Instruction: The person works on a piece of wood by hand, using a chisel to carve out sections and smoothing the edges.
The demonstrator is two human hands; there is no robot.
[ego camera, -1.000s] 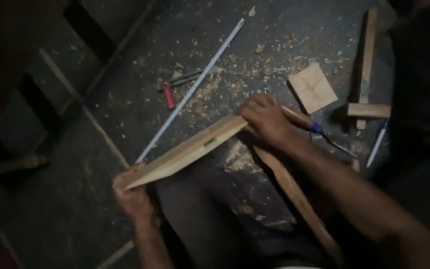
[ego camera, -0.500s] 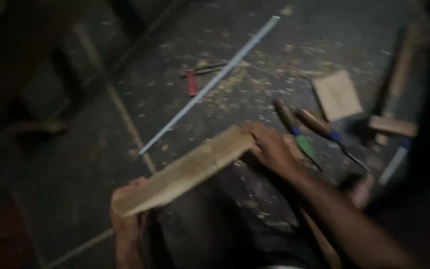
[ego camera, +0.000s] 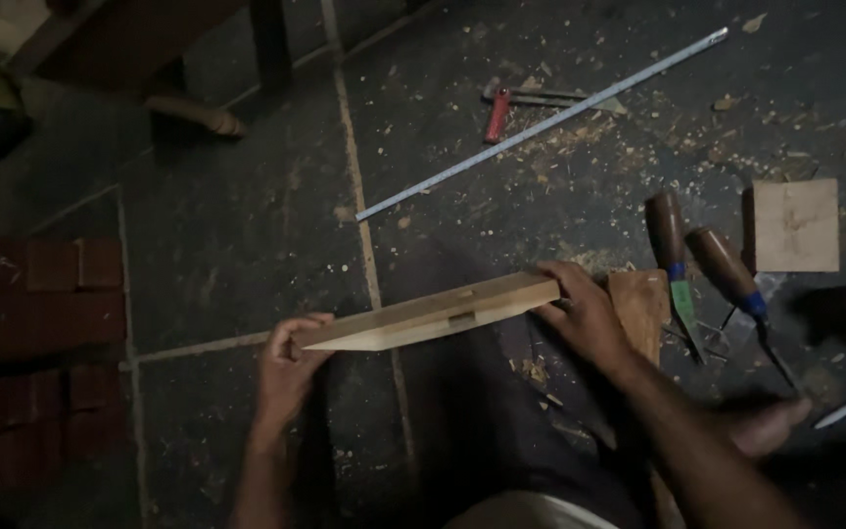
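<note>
I hold a pale wooden strip (ego camera: 433, 313) with a pointed left end and a small notch in its lower edge. My left hand (ego camera: 289, 367) grips the pointed end. My right hand (ego camera: 580, 313) grips the blunt right end. The strip hangs roughly level above my lap and the dark floor. Just right of my right hand lies a short brown wood block (ego camera: 640, 309). Two wooden-handled chisels (ego camera: 707, 264) lie beyond it.
A long metal ruler (ego camera: 540, 125) lies diagonally on the floor with a red-handled tool (ego camera: 497, 115) beside it. A square wood piece (ego camera: 795, 225) sits at the right. Wood shavings are scattered about. Red bricks (ego camera: 41, 323) stand at the left.
The view has shifted left and steadied. The strip has gone from steeply tilted to nearly level, both hands still on its ends.
</note>
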